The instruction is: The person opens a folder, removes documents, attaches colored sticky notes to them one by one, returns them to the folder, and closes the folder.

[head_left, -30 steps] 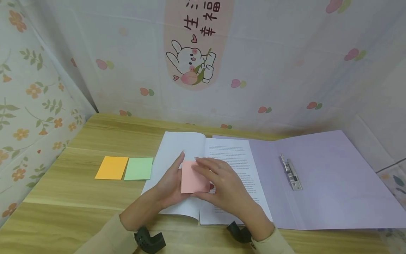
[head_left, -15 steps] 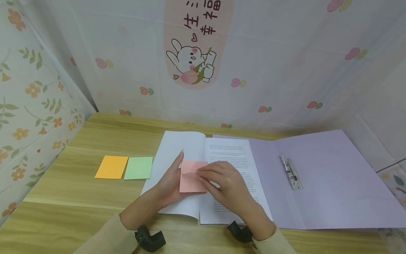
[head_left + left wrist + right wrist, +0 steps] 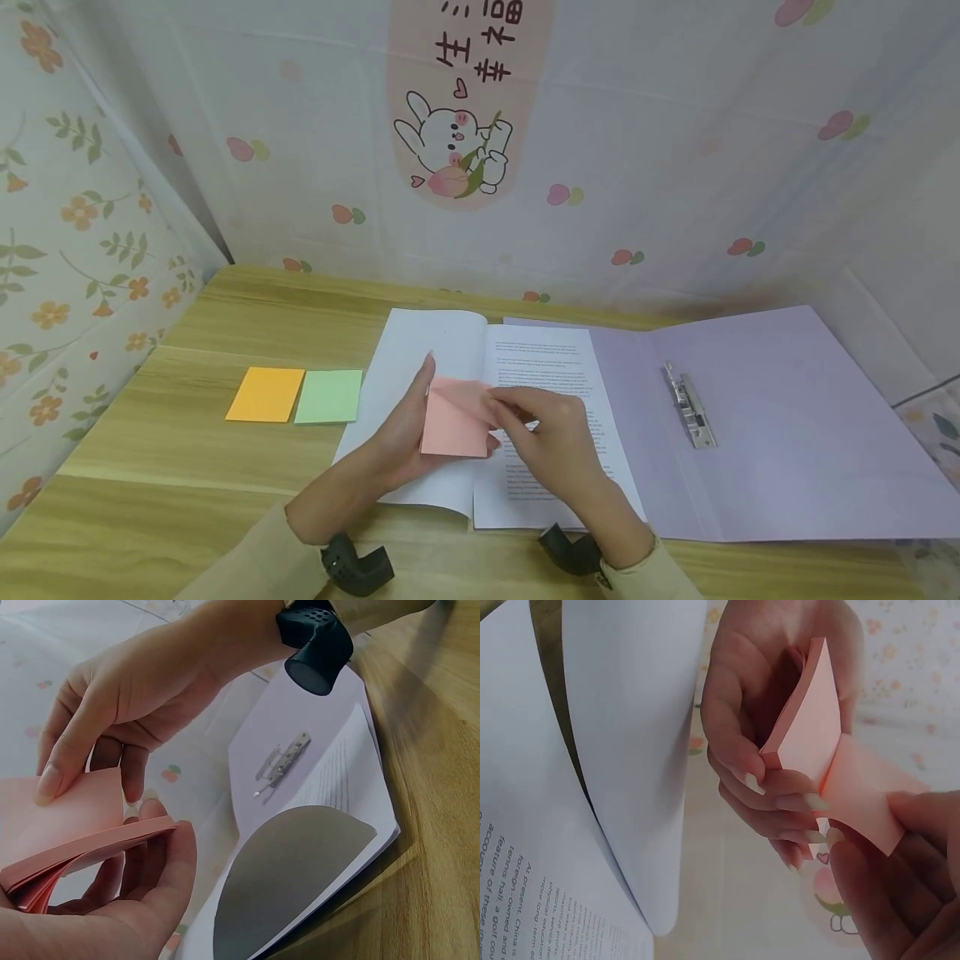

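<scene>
My left hand (image 3: pixel 401 437) holds a pink sticky-note pad (image 3: pixel 448 425) above the open stapled document (image 3: pixel 525 417), fingers curled under the pad (image 3: pixel 799 724). My right hand (image 3: pixel 551 433) pinches the top pink sheet (image 3: pixel 862 799) at its right edge and peels it up from the pad; the sheet (image 3: pixel 67 814) curls away while its left edge still sticks. The document lies on the left flap of an open lilac folder (image 3: pixel 780 425), with one page (image 3: pixel 420 358) turned over to the left.
An orange sticky pad (image 3: pixel 265 394) and a green sticky pad (image 3: pixel 328 397) lie side by side on the wooden desk (image 3: pixel 187 450), left of the document. The folder's metal clip (image 3: pixel 686 406) sits at its spine. Patterned curtain walls close in behind and on the left.
My right hand went from lying over the pink pad to pinching its top sheet and has drawn back to the right, lifting that sheet. The left hand kept the pad nearly still.
</scene>
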`<state>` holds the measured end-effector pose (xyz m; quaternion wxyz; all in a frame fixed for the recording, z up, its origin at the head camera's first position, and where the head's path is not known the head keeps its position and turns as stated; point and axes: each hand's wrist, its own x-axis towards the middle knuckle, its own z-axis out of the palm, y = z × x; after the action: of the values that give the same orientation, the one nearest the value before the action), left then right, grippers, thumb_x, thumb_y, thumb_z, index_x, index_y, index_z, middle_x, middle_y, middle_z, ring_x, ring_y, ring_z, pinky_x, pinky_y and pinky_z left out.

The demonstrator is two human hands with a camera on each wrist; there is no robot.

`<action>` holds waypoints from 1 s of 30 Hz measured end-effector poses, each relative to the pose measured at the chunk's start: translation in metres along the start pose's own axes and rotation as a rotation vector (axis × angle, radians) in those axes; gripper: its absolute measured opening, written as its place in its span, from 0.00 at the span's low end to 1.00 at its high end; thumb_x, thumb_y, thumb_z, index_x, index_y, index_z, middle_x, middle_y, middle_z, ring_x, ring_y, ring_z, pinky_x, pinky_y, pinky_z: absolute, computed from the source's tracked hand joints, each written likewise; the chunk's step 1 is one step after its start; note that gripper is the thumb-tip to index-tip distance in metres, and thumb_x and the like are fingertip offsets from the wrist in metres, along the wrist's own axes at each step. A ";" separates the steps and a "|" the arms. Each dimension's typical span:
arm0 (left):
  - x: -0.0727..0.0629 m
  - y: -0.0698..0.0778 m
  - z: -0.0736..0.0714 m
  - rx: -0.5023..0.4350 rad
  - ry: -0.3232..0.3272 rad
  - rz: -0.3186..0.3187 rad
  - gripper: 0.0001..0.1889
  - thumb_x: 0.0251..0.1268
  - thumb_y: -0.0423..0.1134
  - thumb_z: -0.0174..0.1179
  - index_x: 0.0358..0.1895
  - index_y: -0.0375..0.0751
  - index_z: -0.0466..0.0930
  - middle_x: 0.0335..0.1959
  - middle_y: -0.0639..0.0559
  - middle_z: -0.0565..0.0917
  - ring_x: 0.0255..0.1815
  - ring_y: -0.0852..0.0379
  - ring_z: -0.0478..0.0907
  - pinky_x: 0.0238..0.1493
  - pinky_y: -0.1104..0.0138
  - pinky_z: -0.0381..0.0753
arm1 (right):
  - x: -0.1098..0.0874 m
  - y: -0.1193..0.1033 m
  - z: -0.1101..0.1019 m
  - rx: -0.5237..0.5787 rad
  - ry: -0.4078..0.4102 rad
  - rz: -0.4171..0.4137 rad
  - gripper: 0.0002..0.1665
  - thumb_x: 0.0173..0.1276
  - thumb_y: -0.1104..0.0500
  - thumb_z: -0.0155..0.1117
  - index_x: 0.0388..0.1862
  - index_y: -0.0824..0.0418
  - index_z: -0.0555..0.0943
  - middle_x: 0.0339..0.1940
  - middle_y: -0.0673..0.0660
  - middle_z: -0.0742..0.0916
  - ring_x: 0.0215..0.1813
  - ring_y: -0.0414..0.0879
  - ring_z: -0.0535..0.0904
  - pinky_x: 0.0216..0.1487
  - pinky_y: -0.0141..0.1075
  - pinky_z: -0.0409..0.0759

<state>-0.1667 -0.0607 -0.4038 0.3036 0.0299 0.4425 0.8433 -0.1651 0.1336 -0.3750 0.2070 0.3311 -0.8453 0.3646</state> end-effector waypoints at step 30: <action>-0.001 0.003 0.000 -0.057 -0.055 -0.026 0.42 0.70 0.78 0.29 0.71 0.48 0.61 0.45 0.45 0.84 0.42 0.49 0.83 0.50 0.55 0.85 | 0.006 0.005 -0.011 0.280 0.109 0.511 0.08 0.66 0.63 0.71 0.43 0.64 0.90 0.38 0.61 0.92 0.27 0.39 0.87 0.29 0.33 0.87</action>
<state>-0.1672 -0.0619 -0.4013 0.3276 0.0388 0.4103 0.8502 -0.1721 0.1418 -0.3669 0.1058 0.1129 -0.8303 0.5354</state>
